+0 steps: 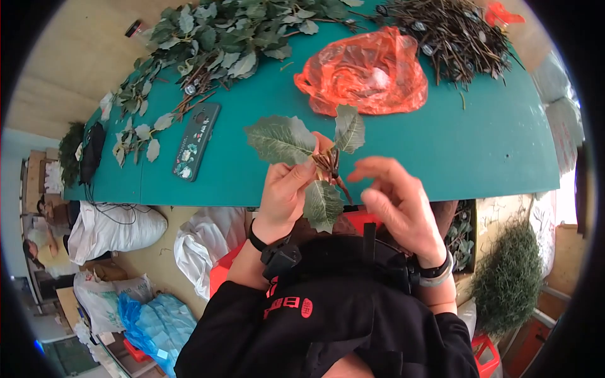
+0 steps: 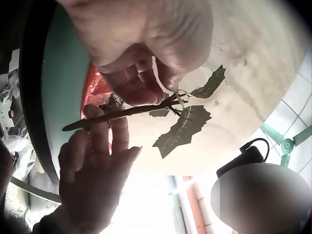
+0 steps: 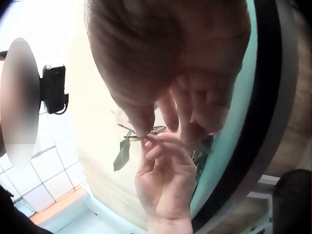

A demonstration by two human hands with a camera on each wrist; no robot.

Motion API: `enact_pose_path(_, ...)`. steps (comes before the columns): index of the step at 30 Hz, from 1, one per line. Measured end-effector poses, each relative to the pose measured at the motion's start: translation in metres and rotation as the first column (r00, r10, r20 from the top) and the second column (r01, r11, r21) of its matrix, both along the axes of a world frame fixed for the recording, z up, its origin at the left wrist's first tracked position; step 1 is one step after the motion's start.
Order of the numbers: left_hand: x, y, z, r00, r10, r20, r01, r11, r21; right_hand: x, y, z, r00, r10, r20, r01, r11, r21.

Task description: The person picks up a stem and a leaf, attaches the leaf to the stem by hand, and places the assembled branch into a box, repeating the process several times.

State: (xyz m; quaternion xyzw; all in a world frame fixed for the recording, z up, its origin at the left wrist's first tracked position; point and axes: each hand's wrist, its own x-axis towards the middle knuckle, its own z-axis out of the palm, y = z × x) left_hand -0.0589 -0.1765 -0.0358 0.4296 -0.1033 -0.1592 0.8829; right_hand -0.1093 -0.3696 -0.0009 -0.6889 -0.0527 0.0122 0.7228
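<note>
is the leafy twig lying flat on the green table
No, the left hand grips the leafy twig and holds it up near the edge of the green table.

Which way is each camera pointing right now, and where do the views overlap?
Head: on the head, facing forward and down at the green table; shows both sleeves, the left hand pinching the leaf sprig, the right hand beside it.
Left wrist: on the left wrist, looking up past that palm at the sprig and the right hand's fingers.
Right wrist: on the right wrist, looking up past that palm at the sprig and the left hand.
Shared: all three show both hands and the sprig.
</note>
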Motion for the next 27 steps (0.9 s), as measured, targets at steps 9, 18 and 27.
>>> enact_pose_path(9,0.013,-0.012,-0.011,0.995,0.090,-0.052,-0.083,0.988,0.131,-0.001,-0.008,-0.016,0.990,0.134,0.046,-0.116,0.950,-0.290)
enact_pose_path(18,0.028,0.008,0.011,0.973,0.098,0.211,-0.171,0.917,0.362,-0.025,-0.046,-0.025,0.978,-0.190,0.079,0.206,0.918,-0.338)
enact_pose_path(27,0.077,0.040,0.063,0.882,-0.047,0.469,-0.371,0.543,0.753,-0.089,-0.117,-0.108,0.718,-0.629,0.297,0.695,0.673,-0.254)
